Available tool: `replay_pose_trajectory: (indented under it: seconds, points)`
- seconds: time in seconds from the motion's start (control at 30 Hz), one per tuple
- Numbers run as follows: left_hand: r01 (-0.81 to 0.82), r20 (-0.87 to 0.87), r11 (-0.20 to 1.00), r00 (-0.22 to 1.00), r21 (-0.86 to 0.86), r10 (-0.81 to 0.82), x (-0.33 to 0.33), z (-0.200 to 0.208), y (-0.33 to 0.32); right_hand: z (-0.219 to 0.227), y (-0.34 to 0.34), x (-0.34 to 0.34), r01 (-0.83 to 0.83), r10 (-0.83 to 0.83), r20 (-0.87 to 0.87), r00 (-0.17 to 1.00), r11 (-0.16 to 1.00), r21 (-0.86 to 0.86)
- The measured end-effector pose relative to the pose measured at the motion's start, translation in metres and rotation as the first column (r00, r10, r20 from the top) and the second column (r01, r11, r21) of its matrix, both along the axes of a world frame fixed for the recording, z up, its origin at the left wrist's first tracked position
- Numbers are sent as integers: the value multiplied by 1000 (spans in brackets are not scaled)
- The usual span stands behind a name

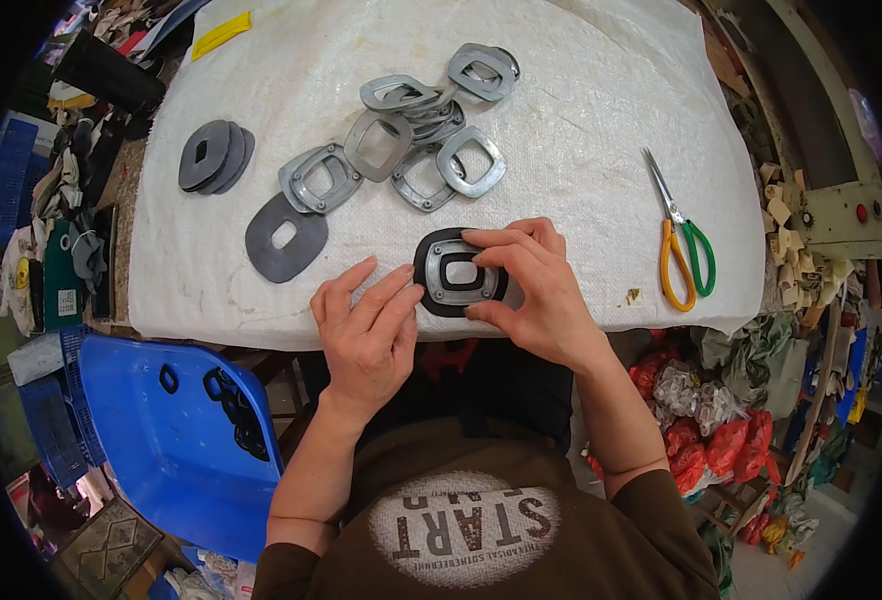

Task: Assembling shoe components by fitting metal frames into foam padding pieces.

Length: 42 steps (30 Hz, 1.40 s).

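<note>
"How many scissors (pixel 672 215)?"
"One pair, on the desk (pixel 571 140)."
"Metal frames (pixel 361 148)?"
"At least eight piled left of the scissors; overlap hides the exact number. One more is at the two hands (pixel 366 335), also left of the scissors."
"Dark pads (pixel 211 172)?"
"At least four, farther left of the scissors: one single, three or more stacked."
"Yellow strips (pixel 221 35)?"
"One, beyond the scissors, far left."
"Tubs (pixel 161 450)?"
"One, left of the scissors, with one loose black ring (pixel 173 384) and an uncountable clump (pixel 236 410)."

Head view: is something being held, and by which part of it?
Grey frame with black edging: the right hand pinches its right part; the left hand is at its left edge.
</note>
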State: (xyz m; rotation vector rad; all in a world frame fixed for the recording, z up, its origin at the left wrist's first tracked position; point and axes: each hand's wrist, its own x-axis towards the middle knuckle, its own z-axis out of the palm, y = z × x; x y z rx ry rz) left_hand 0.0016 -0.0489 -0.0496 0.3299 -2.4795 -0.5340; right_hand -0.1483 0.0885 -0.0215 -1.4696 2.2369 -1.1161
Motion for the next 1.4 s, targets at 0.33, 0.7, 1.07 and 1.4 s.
replay_pose_trajectory:
  seconds: [0.33,0.7,1.07,1.4]
  points:
    - [-13,3,1000,1000,15,13,2,1,0,2,-2,2,2,-2,10,1000,1000,19]
    - [2,22,1000,1000,15,-2,3,4,0,0,-3,1,9,-10,5,1000,1000,29]
    - [3,36,1000,999,-6,-2,4,3,1,-2,-1,0,7,-8,26,1000,999,35]
    - [10,45,1000,999,-28,-9,2,4,3,-1,0,-1,5,-6,30,1000,999,43]
